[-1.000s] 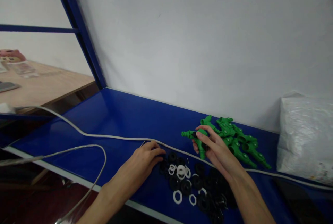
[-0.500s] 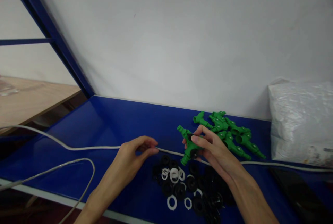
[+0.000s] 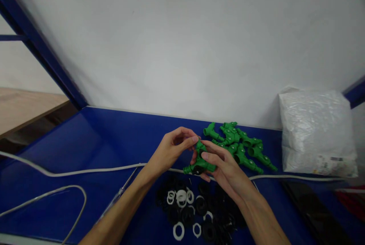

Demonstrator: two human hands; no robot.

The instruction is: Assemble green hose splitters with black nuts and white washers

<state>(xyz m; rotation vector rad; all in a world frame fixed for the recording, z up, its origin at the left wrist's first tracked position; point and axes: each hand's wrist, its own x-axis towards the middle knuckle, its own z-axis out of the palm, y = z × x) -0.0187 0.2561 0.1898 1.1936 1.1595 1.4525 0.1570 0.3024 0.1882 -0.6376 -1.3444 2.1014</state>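
A small assembly workshop is suggested by the blue desk (image 3: 122,133), set against a pale wall (image 3: 171,47). Green fittings (image 3: 231,136) are heaped near its back edge, white rings (image 3: 181,195) and black parts (image 3: 187,218) nearer the front edge, and a wrapped parcel (image 3: 316,131) is set further right.

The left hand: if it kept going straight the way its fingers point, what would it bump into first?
Probably the green fitting in the right hand; the left hand's fingertips look right at its upper end, though exact depth is unclear.
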